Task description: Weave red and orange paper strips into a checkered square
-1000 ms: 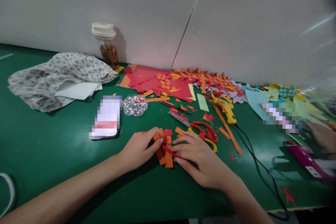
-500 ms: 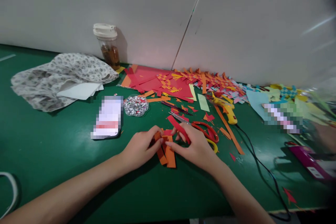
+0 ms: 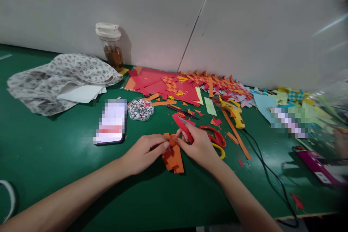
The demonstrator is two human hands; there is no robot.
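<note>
Above the green table, my left hand (image 3: 144, 152) pinches the top of some orange paper strips (image 3: 175, 159) from the left side. The strips overlap, and their lower ends hang toward me. From the other side, my right hand (image 3: 202, 148) has its thumb and fingertips at the same orange paper. A red paper strip (image 3: 181, 125) sticks up out of my right hand, its lower end hidden by the fingers. Scissors with red and yellow handle loops (image 3: 221, 141) lie just behind that hand, partly covered. My fingers hide how the strips join.
A phone (image 3: 112, 121) and a clear flower-shaped box (image 3: 140, 109) lie to the left. Behind are patterned cloth (image 3: 65, 79), a lidded drink cup (image 3: 112, 50) and red paper (image 3: 152, 79). A yellow glue gun (image 3: 237, 117) trails its cord (image 3: 263, 163) on the right, near a purple power strip (image 3: 317, 168).
The orange strips have drawn together, with less of a gap between their lower ends. My right hand and the red strip have shifted slightly left; my left fingers have straightened a little.
</note>
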